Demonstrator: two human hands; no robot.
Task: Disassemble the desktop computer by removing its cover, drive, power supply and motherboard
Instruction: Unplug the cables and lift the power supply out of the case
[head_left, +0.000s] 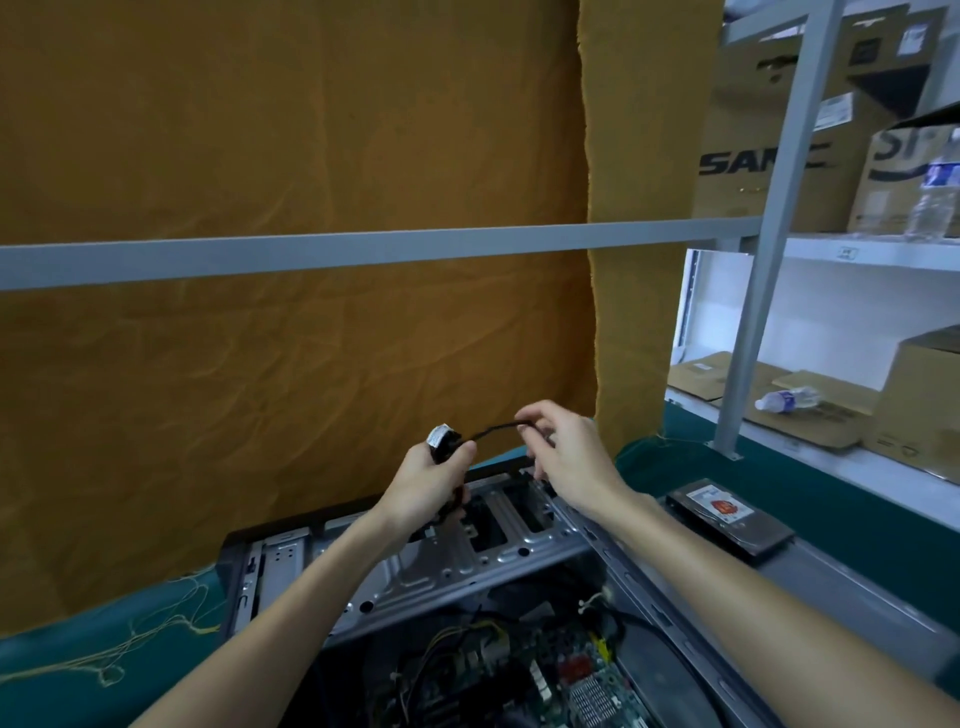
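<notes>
The open computer case (457, 566) lies on its side on a green table cover (57, 670), its side cover off. Inside, at the bottom of the view, the motherboard (566, 680) shows with wires over it. Above the case's drive bay, my left hand (434, 480) grips a coiled black cable with a white label (441, 439). My right hand (563, 454) pinches the free end of that cable (498, 428) between thumb and forefinger. A removed hard drive (730, 519) rests to the right, on the edge of a grey panel (852, 597).
An orange cloth (291, 338) hangs close behind the case, crossed by a grey metal bar (363, 249). Shelving on the right holds cardboard boxes (769, 119) and plastic bottles (787, 400). A grey upright post (769, 249) stands on the table's right side.
</notes>
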